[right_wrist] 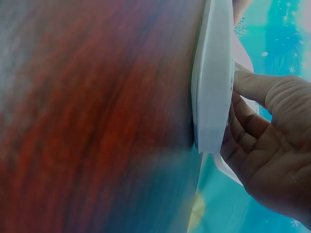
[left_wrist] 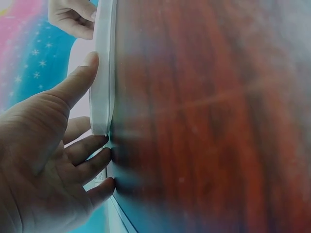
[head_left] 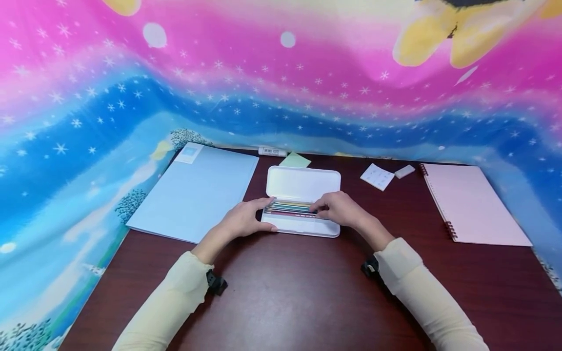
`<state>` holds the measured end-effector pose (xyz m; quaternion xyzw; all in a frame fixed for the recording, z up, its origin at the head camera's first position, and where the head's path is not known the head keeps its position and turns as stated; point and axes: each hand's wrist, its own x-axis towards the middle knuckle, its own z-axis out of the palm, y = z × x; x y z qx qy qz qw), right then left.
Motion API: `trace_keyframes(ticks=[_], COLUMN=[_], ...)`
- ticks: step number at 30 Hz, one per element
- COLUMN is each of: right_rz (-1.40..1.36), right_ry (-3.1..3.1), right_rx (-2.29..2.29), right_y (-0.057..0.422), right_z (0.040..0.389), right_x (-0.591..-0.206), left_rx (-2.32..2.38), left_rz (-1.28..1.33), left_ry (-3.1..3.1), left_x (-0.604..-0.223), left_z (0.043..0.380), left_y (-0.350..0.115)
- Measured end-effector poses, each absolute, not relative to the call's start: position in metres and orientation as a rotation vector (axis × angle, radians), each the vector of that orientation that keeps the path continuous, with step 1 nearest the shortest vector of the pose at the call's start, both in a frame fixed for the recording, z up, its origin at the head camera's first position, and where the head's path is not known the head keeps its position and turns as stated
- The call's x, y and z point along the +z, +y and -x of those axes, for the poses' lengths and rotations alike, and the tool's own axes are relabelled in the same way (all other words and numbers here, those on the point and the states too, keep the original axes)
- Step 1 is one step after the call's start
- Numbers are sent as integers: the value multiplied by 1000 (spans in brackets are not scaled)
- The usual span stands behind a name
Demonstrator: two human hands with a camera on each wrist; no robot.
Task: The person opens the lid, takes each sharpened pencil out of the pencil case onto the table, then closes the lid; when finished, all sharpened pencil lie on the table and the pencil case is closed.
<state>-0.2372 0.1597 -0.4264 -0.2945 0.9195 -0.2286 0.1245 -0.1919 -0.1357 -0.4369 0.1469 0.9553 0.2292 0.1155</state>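
Note:
A white pencil case (head_left: pixel 303 228) lies with its lid (head_left: pixel 303 182) raised at the back. Several coloured pencils (head_left: pixel 290 206) lie side by side inside it. My left hand (head_left: pixel 243 219) grips the case's left end, the thumb at the front edge and the index finger at the back corner. In the left wrist view that thumb (left_wrist: pixel 77 83) rests along the case's side wall. My right hand (head_left: pixel 340 208) reaches over the right end with curled fingers, at the pencils' ends. Its fingertips are hidden behind the case wall in the right wrist view; I cannot tell whether they pinch a pencil.
A light blue folder (head_left: pixel 197 190) lies left of the case. Behind stand a white tube-shaped item (head_left: pixel 272 151) and green paper (head_left: pixel 295 160). To the right are a patterned white card (head_left: pixel 377 176), an eraser (head_left: pixel 405 171) and a pink spiral notebook (head_left: pixel 476 204). A printed cloth (head_left: pixel 281 107) borders the table.

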Motion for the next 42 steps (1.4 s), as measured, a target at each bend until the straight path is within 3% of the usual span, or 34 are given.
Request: trace_keyframes(ticks=[20,42], right_rz=[968,827], right_ry=[2737,2817], right_rx=[-790,-855], right_y=[195,267], right_z=[238,250], right_x=[-411,-402], left_rx=[699,693], left_rz=[-443,-462], left_ry=[2789,2798], left_x=[-439,-439], left_z=[192,192], left_y=[-134,-136])
